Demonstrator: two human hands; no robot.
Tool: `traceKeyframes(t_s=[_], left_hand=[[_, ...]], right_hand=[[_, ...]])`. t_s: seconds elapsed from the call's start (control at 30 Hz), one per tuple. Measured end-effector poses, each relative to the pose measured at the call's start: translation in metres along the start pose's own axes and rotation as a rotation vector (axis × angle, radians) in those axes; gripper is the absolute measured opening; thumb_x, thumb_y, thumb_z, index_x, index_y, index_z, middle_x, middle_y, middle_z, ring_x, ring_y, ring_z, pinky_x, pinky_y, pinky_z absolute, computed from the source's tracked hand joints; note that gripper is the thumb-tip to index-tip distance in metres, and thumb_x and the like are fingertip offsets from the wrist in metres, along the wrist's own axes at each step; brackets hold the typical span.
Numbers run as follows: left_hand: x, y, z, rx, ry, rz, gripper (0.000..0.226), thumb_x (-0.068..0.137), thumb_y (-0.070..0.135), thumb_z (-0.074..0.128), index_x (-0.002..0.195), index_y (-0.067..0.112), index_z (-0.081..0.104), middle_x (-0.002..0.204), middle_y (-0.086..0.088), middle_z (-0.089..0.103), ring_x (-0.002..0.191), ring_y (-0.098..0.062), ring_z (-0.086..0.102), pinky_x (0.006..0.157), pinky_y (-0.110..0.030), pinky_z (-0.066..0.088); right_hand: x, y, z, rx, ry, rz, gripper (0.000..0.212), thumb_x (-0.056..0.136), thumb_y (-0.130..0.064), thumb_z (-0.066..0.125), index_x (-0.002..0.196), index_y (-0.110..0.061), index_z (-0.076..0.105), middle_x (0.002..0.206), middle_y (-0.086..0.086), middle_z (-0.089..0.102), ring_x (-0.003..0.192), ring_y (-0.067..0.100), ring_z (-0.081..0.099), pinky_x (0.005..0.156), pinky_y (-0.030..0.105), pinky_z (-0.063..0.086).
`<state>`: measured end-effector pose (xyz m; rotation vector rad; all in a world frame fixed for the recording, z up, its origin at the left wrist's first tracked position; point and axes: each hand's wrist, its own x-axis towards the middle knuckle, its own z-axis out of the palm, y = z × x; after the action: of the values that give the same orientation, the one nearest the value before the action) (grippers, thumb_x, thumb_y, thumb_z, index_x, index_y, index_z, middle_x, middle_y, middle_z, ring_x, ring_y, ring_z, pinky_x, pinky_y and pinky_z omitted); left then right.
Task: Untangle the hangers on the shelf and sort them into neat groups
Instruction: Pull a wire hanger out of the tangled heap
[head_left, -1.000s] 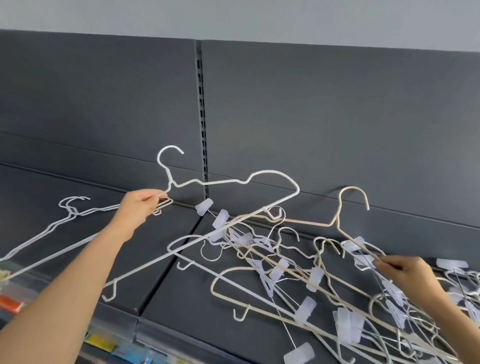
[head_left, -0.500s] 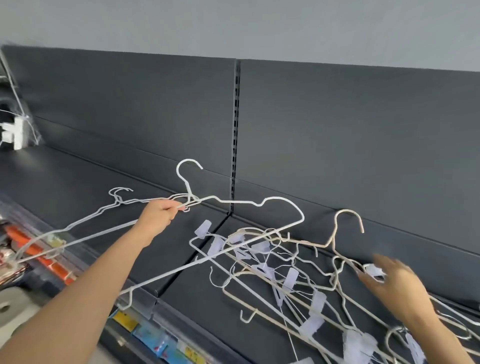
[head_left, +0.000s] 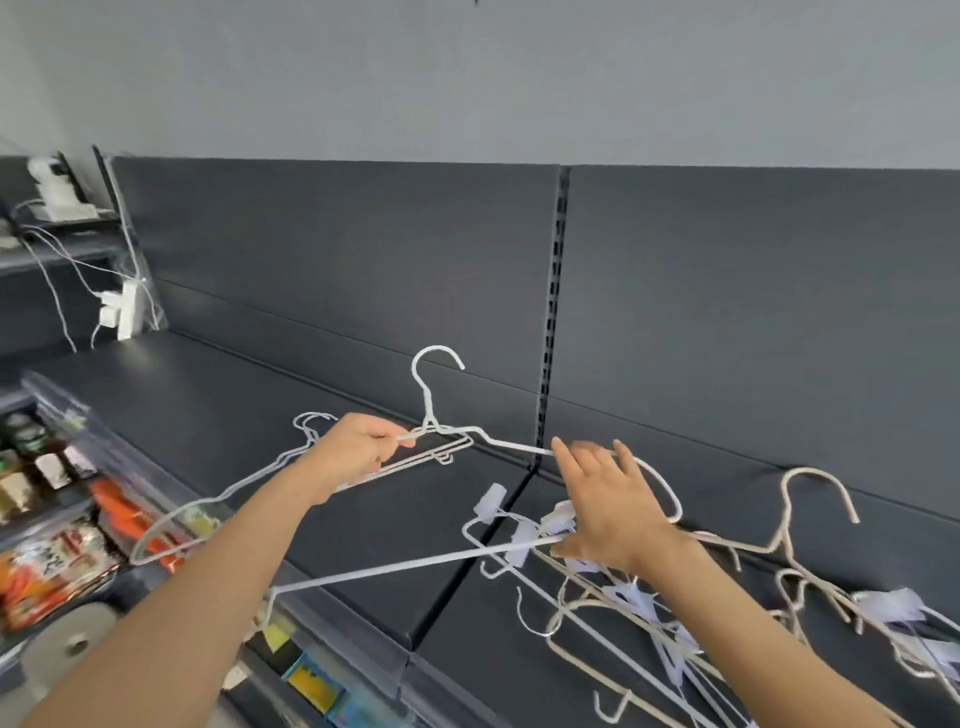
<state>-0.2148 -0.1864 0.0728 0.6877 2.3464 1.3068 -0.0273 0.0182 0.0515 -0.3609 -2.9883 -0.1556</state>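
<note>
Dark grey shelving is seen right across the view, backed by a dark panel and split into two bays by a slotted upright (head_left: 558, 312), with a pale grey wall above. And on the shelf (head_left: 234, 405) itself, the sorting is under way! A white wire hanger (head_left: 428, 400) is held up off the deck, its hook upright. It is pinched just beside the neck by the left hand (head_left: 358, 452), fingers curled tight on the wire. Its long bottom bar is seen slanting down towards the shelf's front edge.

Under that hand, a small group of thin white hangers (head_left: 291, 457) is laid flat on the left bay, hooks together, pointing to the back panel.

Over to the right hand (head_left: 608, 509): fingers are straight and spread, nothing clamped, and it is placed across the raised hanger's right shoulder. Whether the wire is actually touched cannot be told, since it is hidden behind the palm.

Below and to the right, a tangle of beige hangers (head_left: 587, 613) with translucent clips (head_left: 491, 501) is heaped on the right bay, and one beige hook (head_left: 810, 499) is seen standing up out of it.

At far left, white plugs with cables (head_left: 122, 312) are seen, and packaged goods (head_left: 47, 566) are stacked on the shelf below.
</note>
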Motion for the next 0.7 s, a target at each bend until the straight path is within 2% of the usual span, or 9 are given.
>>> traceKeyframes(t_s=[0.07,0.1,0.13,0.17,0.23,0.3,0.37,0.57,0.7], left_hand=[[0.005,-0.011,-0.023,0.075,0.037,0.049,0.03,0.091,0.005,0.044,0.115,0.01,0.062,0.067,0.001,0.053,0.057,-0.012,0.045,0.05,-0.019,0.037],[0.008,-0.019,-0.034,0.134,0.021,0.067,0.038,0.091,0.014,0.051,0.129,0.014,0.051,0.087,-0.001,0.061,0.078,-0.014,0.057,0.069,-0.023,0.045],[0.01,-0.03,-0.046,0.212,-0.02,0.062,0.058,0.087,0.026,0.059,0.14,0.021,0.036,0.112,-0.002,0.06,0.104,-0.017,0.057,0.089,-0.026,0.042],[0.012,-0.041,-0.058,0.326,-0.07,0.048,0.08,0.08,0.04,0.065,0.145,0.029,0.021,0.132,-0.002,0.049,0.124,-0.019,0.046,0.102,-0.031,0.035],[0.01,-0.058,-0.077,0.638,-0.135,0.03,0.11,0.061,0.061,0.07,0.145,0.038,0.002,0.153,0.001,0.021,0.141,-0.023,0.019,0.114,-0.041,0.021],[0.009,-0.075,-0.093,0.875,-0.155,0.056,0.118,0.057,0.063,0.071,0.145,0.035,-0.004,0.156,0.001,0.005,0.144,-0.022,0.006,0.117,-0.041,0.011],[0.012,-0.094,-0.106,0.905,-0.136,0.065,0.116,0.059,0.059,0.071,0.146,0.031,-0.001,0.156,0.0,0.003,0.143,-0.021,0.004,0.117,-0.039,0.011],[0.041,-0.139,-0.124,0.835,0.003,-0.008,0.107,0.059,0.062,0.067,0.144,0.023,0.015,0.147,-0.001,0.028,0.132,-0.023,0.03,0.108,-0.038,0.03],[0.064,-0.153,-0.125,0.87,0.039,-0.082,0.1,0.055,0.069,0.066,0.135,0.018,0.031,0.135,-0.002,0.041,0.124,-0.025,0.04,0.101,-0.04,0.035]], right_hand=[[0.025,-0.019,0.0,0.042,-0.009,-0.003,0.102,0.071,-0.05,0.067,0.146,-0.017,0.008,0.145,0.002,0.028,0.139,0.02,0.019,0.118,0.042,0.002],[0.038,-0.028,0.0,0.072,-0.006,0.001,0.1,0.069,-0.049,0.069,0.146,-0.017,0.013,0.142,0.001,0.032,0.137,0.02,0.022,0.118,0.04,0.003],[0.052,-0.037,0.0,0.1,0.0,0.01,0.098,0.067,-0.047,0.07,0.144,-0.018,0.017,0.138,0.0,0.035,0.134,0.019,0.025,0.117,0.038,0.005],[0.065,-0.046,0.001,0.126,0.007,0.021,0.097,0.065,-0.046,0.072,0.143,-0.018,0.021,0.135,-0.001,0.038,0.132,0.019,0.028,0.116,0.036,0.006],[0.089,-0.063,0.003,0.17,0.012,0.021,0.094,0.064,-0.043,0.072,0.141,-0.019,0.026,0.129,-0.002,0.041,0.128,0.018,0.031,0.114,0.033,0.008],[0.112,-0.08,0.006,0.198,-0.002,-0.003,0.091,0.065,-0.043,0.072,0.141,-0.019,0.027,0.128,-0.001,0.042,0.127,0.019,0.032,0.114,0.032,0.009],[0.132,-0.097,0.011,0.213,-0.031,-0.03,0.092,0.065,-0.044,0.073,0.141,-0.019,0.027,0.127,-0.001,0.043,0.128,0.019,0.032,0.115,0.033,0.007],[0.172,-0.131,0.027,0.183,-0.147,-0.03,0.109,0.069,-0.051,0.07,0.147,-0.018,0.002,0.154,0.001,0.012,0.145,0.02,-0.001,0.118,0.042,-0.002],[0.169,-0.132,0.038,0.292,-0.173,0.021,0.096,0.076,-0.049,0.065,0.147,-0.019,0.008,0.154,0.0,0.015,0.143,0.018,0.009,0.119,0.035,0.007]])
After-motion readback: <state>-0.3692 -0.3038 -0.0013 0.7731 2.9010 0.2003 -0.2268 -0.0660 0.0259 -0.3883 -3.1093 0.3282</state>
